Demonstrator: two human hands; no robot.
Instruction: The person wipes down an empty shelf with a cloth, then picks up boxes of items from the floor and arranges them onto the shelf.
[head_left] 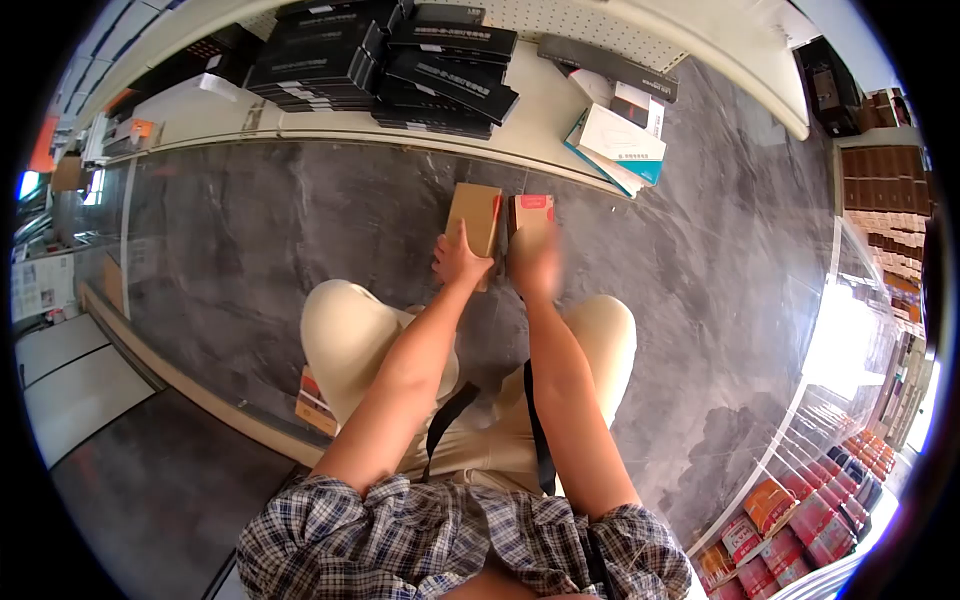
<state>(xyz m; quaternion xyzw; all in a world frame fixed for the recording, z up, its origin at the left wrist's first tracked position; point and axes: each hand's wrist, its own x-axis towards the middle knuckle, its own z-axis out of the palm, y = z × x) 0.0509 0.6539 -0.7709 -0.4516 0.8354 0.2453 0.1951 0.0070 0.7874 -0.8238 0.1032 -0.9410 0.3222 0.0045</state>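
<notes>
My left hand [460,263] is closed around a plain brown cardboard box [475,207], with a finger stretched along its top. A red patch shows on that box's far right edge. Just to the right, my right hand [535,267] grips a second small box [530,212], brown with a red and pink end. A blur covers part of this hand, so some of its fingers are hard to make out. The two boxes are side by side with a narrow gap between them, in front of my bent knees.
Ahead runs a low white shelf [330,128] bearing stacked black boxes [320,55] and white-and-teal boxes [620,140]. Grey marbled flooring [700,250] surrounds me. Red cans or packs [790,550] line the lower right. An orange-brown box [315,405] lies beside my left knee.
</notes>
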